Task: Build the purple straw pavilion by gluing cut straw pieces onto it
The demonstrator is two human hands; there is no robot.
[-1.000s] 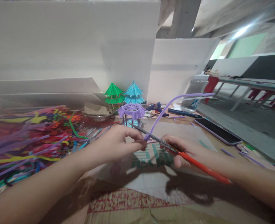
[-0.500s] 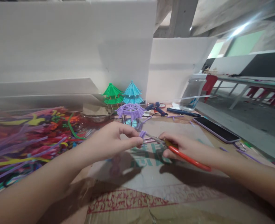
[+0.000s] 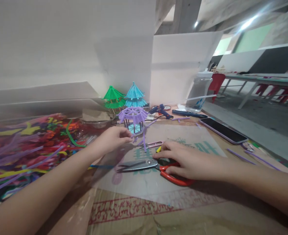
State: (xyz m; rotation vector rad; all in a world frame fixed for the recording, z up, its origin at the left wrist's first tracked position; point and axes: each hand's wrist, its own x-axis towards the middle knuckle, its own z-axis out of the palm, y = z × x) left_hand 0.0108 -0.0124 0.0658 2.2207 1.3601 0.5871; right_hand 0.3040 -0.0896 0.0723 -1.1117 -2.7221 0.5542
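Observation:
My left hand (image 3: 116, 135) is closed, thumb and fingers pinched at short purple pipe cleaner pieces (image 3: 135, 139) in front of the small purple pavilion (image 3: 133, 115). That pavilion has a fringed, spoked roof, dark posts and a light blue base. My right hand (image 3: 180, 160) is around the red handles of the scissors (image 3: 139, 165). The scissors lie low over the clear sheet, blades pointing left and nearly together. Between my hands lie small pink thread snips (image 3: 155, 144) with a purple strip across them.
A green-roofed model (image 3: 113, 97) and a blue-roofed model (image 3: 135, 94) stand behind. Colourful pipe cleaners (image 3: 23, 147) are heaped at left. A glue gun (image 3: 161, 111), a dark cutter (image 3: 189, 114), a water bottle (image 3: 199, 91) and a phone (image 3: 223, 130) sit toward the right.
The scissors have come away from the purple piece in my left hand and lowered onto the sheet, turning to point left. My left hand has moved left, closer to the purple pavilion.

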